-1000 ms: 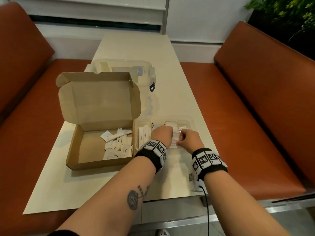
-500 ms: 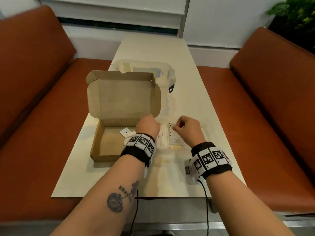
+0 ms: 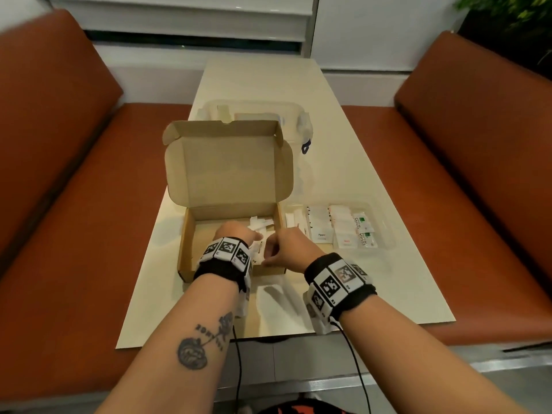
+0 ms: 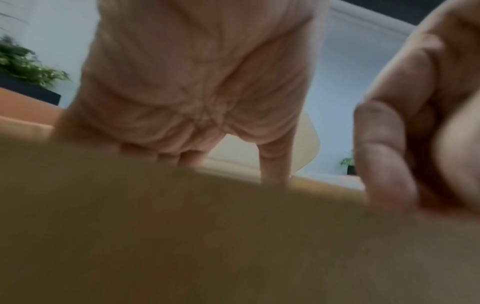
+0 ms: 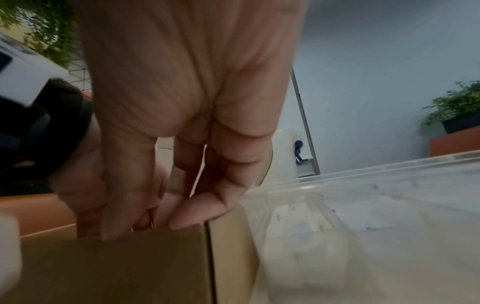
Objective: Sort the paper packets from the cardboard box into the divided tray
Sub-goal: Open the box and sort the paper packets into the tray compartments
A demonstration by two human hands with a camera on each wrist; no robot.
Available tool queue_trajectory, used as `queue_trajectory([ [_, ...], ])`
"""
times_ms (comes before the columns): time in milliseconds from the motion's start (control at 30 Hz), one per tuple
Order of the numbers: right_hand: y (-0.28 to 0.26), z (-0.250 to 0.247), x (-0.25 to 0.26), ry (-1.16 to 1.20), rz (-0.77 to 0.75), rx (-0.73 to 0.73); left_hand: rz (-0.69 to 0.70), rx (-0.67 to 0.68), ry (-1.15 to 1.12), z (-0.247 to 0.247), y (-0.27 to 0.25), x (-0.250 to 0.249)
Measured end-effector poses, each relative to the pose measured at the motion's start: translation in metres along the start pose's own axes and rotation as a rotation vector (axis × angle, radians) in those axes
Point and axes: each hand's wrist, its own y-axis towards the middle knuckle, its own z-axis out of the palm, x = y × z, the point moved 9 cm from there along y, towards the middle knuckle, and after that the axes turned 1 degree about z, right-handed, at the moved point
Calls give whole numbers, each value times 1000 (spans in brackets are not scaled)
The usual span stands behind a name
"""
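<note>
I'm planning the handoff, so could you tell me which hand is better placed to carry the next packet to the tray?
Probably the right hand: both reach into the cardboard box, but it is nearer the divided tray.

Brown box open, lid standing up, under both hands. White packets loose inside, right by fingers. Clear tray just right of right hand, touching box. Sorted packets lie in rows in its parts.
</note>
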Motion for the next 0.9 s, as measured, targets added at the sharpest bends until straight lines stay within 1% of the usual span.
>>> queue_trajectory([
  [67,-2,-1,0,2,-5,-4,-11,72,32,6,0,-6],
  [100,-3,-1,0,2,-7,-7,-13,86,44,8,0,-8],
  [200,-5,-3,3,-30,-12,-4,-11,86,5,10,1,-15],
  [267,-5,-4,4,-71,-9,4,8,94,16,12,2,-20],
  [300,-4,-5,5,-95,-4,4,24,94,32,14,3,-25],
  [400,-3,-5,5,-145,6,10,77,40,14,17,5,-36],
  [533,-2,-4,1,-125,22,14,68,13,-34,14,3,-44],
  [633,-2,-3,-1,-106,22,1,63,51,48,10,0,-50],
  [700,-2,-3,-1,-116,16,-5,85,95,174,12,-3,-54],
  [767,-1,-3,0,-112,8,-7,118,106,283,13,-5,-56],
  [900,-2,-4,1,-124,-4,0,109,150,340,18,-10,-52],
])
